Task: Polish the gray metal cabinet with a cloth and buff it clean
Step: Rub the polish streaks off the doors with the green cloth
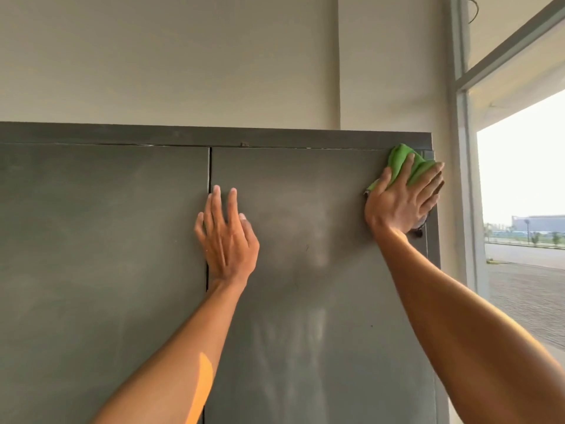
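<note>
Up high, cloth (404, 162) at cabinet (122, 240) corner.

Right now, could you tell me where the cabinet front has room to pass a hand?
The left door is bare up to the seam. The right door is free between the left hand and the right hand. Crowded: its top right corner, where the right hand presses the green cloth.
</note>
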`<state>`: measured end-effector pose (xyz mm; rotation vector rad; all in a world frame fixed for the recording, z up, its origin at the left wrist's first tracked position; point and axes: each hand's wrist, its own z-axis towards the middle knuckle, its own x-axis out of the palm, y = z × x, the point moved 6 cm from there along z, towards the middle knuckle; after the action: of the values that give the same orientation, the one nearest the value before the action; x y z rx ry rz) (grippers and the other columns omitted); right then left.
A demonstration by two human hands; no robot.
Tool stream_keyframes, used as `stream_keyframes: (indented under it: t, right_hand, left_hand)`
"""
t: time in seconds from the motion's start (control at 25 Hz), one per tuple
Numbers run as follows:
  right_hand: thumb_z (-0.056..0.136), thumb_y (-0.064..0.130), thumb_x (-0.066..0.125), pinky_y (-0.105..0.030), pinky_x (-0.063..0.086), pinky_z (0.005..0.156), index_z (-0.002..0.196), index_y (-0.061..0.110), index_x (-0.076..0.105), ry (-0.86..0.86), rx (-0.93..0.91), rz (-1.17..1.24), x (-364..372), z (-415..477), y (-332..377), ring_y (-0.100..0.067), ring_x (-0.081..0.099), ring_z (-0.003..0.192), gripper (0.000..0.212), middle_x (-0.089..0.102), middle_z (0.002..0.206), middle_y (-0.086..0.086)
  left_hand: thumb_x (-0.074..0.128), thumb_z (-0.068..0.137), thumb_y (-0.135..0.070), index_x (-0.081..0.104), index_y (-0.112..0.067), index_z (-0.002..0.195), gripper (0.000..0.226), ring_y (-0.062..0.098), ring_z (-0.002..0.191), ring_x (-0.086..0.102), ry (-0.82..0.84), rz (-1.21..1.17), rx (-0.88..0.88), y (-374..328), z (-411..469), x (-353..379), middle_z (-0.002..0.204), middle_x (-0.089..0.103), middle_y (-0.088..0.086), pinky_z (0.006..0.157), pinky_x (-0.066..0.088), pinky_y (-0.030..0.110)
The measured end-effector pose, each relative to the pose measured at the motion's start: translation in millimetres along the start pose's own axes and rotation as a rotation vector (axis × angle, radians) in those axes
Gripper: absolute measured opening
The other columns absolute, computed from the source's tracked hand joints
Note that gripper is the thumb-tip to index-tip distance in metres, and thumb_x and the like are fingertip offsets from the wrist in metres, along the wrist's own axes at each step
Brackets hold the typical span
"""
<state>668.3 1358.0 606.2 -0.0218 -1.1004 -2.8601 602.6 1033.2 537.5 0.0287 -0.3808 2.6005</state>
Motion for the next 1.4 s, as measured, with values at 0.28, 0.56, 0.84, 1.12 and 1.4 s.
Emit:
stream_keyframes:
  t: [0.28,0.56,0.84,1.12,1.4]
  right_hand:
    - [0.102,0.055,0.036,-0.058,0.012,0.122,0.157,0.029,0.036,0.185,-0.812,-0.046,62,-208,140,-0.041,0.007,0.155,0.061,0.01,0.169,-0.017]
    - [0.103,0.051,0.043,-0.053,0.018,0.123,0.155,0.032,0.041,0.124,-0.781,-0.027,48,-180,53,-0.035,0.015,0.155,0.055,0.017,0.168,-0.014]
    - [0.103,0.056,0.026,-0.057,0.004,0.124,0.161,0.036,0.018,0.014,0.051,-0.015,6,-111,-53,-0.038,-0.001,0.156,0.061,-0.003,0.169,-0.016]
    - [0.101,0.049,0.045,-0.06,0.015,0.122,0.155,0.031,0.041,0.254,-0.864,-0.023,64,-336,76,-0.043,0.01,0.154,0.057,0.015,0.167,-0.02]
    - [0.102,0.05,0.049,-0.055,0.021,0.122,0.154,0.033,0.043,0.114,-0.78,-0.018,39,-280,-40,-0.036,0.016,0.155,0.055,0.021,0.167,-0.016]
  left_hand:
    - [0.043,0.101,-0.013,0.047,-0.011,0.148,0.048,0.036,0.144,0.041,-0.045,0.039,-0.089,55,-32,-28,0.159,0.042,0.015,0.104,0.038,0.054]
    - [0.043,0.1,-0.02,0.047,-0.012,0.148,0.048,0.036,0.146,0.039,0.08,0.074,-0.114,69,-68,-30,0.161,0.038,0.017,0.103,0.039,0.054]
    - [0.044,0.098,-0.015,0.045,-0.014,0.152,0.054,0.034,0.147,0.038,0.184,0.052,0.031,66,-94,-27,0.163,0.034,0.016,0.107,0.041,0.051]
    - [0.04,0.092,-0.008,0.048,-0.011,0.147,0.056,0.034,0.146,0.041,0.158,0.139,-0.043,122,-130,-58,0.161,0.039,0.015,0.102,0.039,0.053]
    - [0.044,0.104,-0.023,0.047,-0.012,0.15,0.048,0.035,0.147,0.038,0.212,0.07,0.064,69,-178,-30,0.163,0.033,0.019,0.107,0.04,0.052]
